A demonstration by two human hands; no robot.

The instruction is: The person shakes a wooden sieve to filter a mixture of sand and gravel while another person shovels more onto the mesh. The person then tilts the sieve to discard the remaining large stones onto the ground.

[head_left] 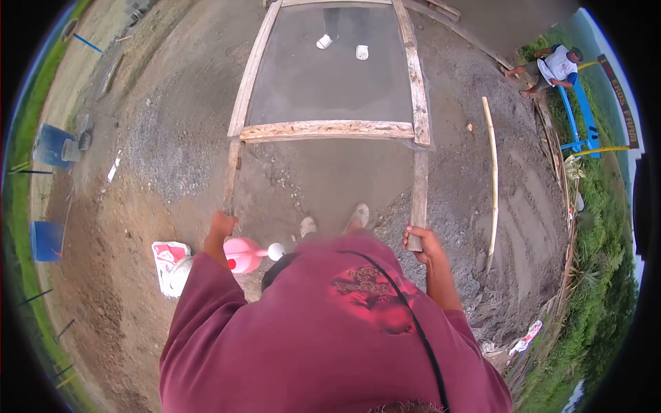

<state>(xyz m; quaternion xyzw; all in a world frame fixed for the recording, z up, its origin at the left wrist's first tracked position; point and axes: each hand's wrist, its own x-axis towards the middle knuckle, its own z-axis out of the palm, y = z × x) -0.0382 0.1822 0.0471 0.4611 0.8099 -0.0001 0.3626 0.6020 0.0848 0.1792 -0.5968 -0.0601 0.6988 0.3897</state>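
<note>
A wooden frame with two long side rails lies around a smooth wet grey surface (330,82); its near crossbar (327,131) runs between the rails. My left hand (222,225) is closed around the near end of the left rail (233,172). On the other side, my right hand (425,242) grips the near end of the right rail (419,186), fingers wrapped round the wood. My feet stand between the two rail ends. Beside my left hand is a pink container (242,255) with a white round end.
A white and red sack (165,265) lies at the left. Blue containers (47,241) stand farther left. A long pole (491,179) lies on the right. A person (554,69) sits at the upper right by a blue frame (585,117). Another person's feet (361,52) show beyond.
</note>
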